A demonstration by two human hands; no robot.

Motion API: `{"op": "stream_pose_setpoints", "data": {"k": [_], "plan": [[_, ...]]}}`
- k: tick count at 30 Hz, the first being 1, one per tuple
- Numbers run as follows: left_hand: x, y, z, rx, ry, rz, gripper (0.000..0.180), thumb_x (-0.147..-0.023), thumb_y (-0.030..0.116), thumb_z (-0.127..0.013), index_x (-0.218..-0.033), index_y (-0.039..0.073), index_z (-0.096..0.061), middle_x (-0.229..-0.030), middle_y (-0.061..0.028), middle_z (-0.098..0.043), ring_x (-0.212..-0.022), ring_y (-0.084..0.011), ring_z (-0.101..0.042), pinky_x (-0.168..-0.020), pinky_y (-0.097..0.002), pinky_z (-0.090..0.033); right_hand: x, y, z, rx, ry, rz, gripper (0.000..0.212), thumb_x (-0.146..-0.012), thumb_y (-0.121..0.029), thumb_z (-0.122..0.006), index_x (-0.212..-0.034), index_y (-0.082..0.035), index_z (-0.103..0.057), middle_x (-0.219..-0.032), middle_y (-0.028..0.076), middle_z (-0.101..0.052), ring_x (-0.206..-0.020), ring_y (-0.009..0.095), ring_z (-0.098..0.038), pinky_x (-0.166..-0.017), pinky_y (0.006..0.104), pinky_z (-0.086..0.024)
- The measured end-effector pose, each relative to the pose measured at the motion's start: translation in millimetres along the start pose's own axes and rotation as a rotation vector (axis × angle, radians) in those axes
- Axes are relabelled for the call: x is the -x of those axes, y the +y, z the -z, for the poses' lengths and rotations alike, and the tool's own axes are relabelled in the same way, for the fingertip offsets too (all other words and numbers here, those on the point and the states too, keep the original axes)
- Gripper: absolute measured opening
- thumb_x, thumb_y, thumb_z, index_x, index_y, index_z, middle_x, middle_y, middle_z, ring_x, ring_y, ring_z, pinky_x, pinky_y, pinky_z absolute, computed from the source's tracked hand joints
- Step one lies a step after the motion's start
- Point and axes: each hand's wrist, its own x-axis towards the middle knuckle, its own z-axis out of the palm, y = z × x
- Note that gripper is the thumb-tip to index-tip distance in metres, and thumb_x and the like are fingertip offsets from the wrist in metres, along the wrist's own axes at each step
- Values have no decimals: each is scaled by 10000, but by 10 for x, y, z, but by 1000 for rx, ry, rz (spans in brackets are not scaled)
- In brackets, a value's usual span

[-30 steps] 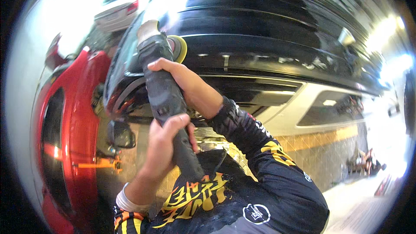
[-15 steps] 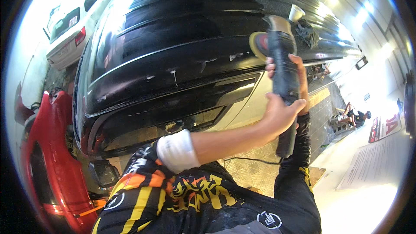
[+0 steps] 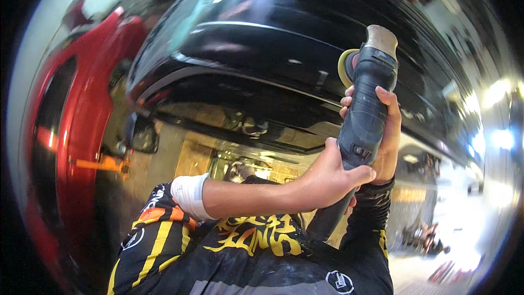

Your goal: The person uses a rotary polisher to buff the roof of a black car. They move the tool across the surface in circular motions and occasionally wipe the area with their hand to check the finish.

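Both of my hands are wrapped around a black power polisher point(image 3: 368, 117) with a silver-grey head and a round yellow-rimmed pad point(image 3: 347, 69). My left hand point(image 3: 334, 177) grips the lower part of the body near the switch, its thumb across it. Farther up, my right hand point(image 3: 389, 131) closes around the body just below the head. The tool slants, pad facing left, in front of the glossy black car roof point(image 3: 262, 52). Whether the pad touches the roof, I cannot tell.
At the left stands a red car body point(image 3: 90, 104) with an orange stand or jack point(image 3: 106, 165) beside it. The black car's side mirror point(image 3: 144, 133) sticks out at the lower left. A person point(image 3: 423, 239) is low down at the right, blurred.
My view has swung, so the cars and floor appear shifted. The polisher now sits slightly right and is tilted more, its lower end nearer my body. Both hands keep their grip.
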Motion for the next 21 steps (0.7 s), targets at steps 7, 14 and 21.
{"op": "stream_pose_setpoints", "data": {"k": [7,14,21], "plan": [[609,282,688,199,276,-259,310,-899,183,-733,-1028,12,-508,-768,-83,-578,-505,-199,-632,-433,-355,-554,-705,749,-1071,200,-218,-226,443,-875,-291,-706,-1157,36,-608,-928,144,-694,-806,244,-719,-749,350,-617],[941,754,1445,242,466,-312,318,-880,298,-745,-928,13,-612,-741,-90,-629,-527,-206,-632,-482,-366,-564,-1692,1424,-1782,326,-536,-298,474,-906,-256,-692,-1203,72,-521,-912,186,-659,-764,278,-708,-714,378,-633],[791,716,1429,316,534,-419,333,-890,303,-745,-975,19,-591,-748,-79,-613,-527,-195,-627,-482,-359,-557,-1557,1447,-1897,384,-598,-337,444,-933,-280,-678,-1198,47,-540,-933,161,-671,-793,240,-706,-755,335,-619]]}}
